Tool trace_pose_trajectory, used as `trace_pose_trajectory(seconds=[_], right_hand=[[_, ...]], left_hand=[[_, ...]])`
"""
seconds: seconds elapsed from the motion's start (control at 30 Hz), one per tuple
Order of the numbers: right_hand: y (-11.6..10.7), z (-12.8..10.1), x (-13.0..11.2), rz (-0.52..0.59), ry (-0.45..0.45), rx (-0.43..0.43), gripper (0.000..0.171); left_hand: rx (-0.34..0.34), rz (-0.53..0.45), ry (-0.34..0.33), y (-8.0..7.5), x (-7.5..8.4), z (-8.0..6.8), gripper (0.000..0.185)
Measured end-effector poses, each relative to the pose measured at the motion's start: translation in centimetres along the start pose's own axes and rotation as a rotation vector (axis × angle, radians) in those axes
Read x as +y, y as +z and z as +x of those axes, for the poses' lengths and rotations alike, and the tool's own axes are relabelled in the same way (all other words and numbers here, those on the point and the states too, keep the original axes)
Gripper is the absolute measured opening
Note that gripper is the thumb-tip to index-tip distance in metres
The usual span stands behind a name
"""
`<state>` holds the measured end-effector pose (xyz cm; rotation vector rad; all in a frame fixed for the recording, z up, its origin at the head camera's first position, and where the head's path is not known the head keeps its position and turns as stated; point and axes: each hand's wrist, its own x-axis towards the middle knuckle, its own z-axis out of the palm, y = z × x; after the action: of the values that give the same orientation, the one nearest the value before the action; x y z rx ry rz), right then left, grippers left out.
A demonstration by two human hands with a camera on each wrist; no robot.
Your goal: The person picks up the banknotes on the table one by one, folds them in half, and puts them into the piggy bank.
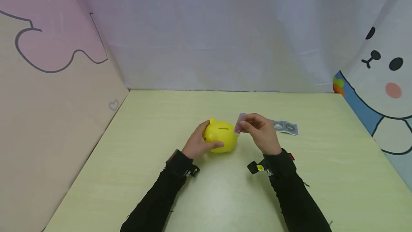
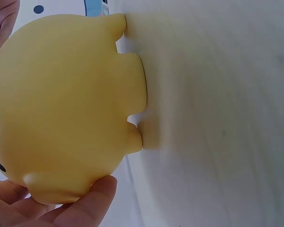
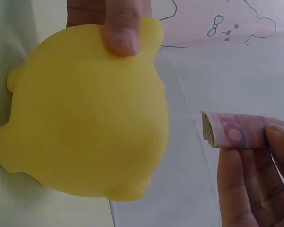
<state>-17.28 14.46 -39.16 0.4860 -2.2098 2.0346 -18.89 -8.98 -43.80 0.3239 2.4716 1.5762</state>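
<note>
A: Pinching one folded pink banknote [image 3: 236, 133], the right hand [image 1: 262, 133] hovers just right of the yellow piggy bank [image 1: 220, 137]; the left hand [image 1: 197, 142] wraps around the bank's left side, steadying it on the green table [image 1: 322, 174].

B: Risk?

A: The thick folded edge may jam at the slot [image 1: 223, 128], or the bank may roll if the grip loosens.

B: Count?

A: One bank, one held note, one grey note [image 1: 285, 127] lying beyond the right hand, apparently with two coins on it.
</note>
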Motion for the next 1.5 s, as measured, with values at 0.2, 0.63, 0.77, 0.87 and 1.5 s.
trace_pose_trajectory(seconds=[0.2, 0.63, 0.77, 0.87, 1.5], right_hand=[[0.4, 0.1, 0.2, -0.042, 0.028, 0.016, 0.016], [0.8, 0.1, 0.3, -0.096, 0.018, 0.042, 0.014], [0.8, 0.0, 0.3, -0.105, 0.002, 0.026, 0.014], [0.8, 0.0, 0.3, -0.104, 0.003, 0.012, 0.014], [1.0, -0.1, 0.5, -0.107, 0.005, 0.03, 0.015]], left_hand=[[-0.036, -0.004, 0.01, 0.4, 0.5, -0.3, 0.097], [-0.076, 0.03, 0.014, 1.2, 0.9, -0.4, 0.099], [-0.092, 0.04, 0.029, 1.4, 0.9, -0.5, 0.098], [-0.1, 0.04, 0.036, 1.5, 1.0, -0.6, 0.096], [-0.122, 0.026, 0.047, 1.8, 1.1, -0.8, 0.099]])
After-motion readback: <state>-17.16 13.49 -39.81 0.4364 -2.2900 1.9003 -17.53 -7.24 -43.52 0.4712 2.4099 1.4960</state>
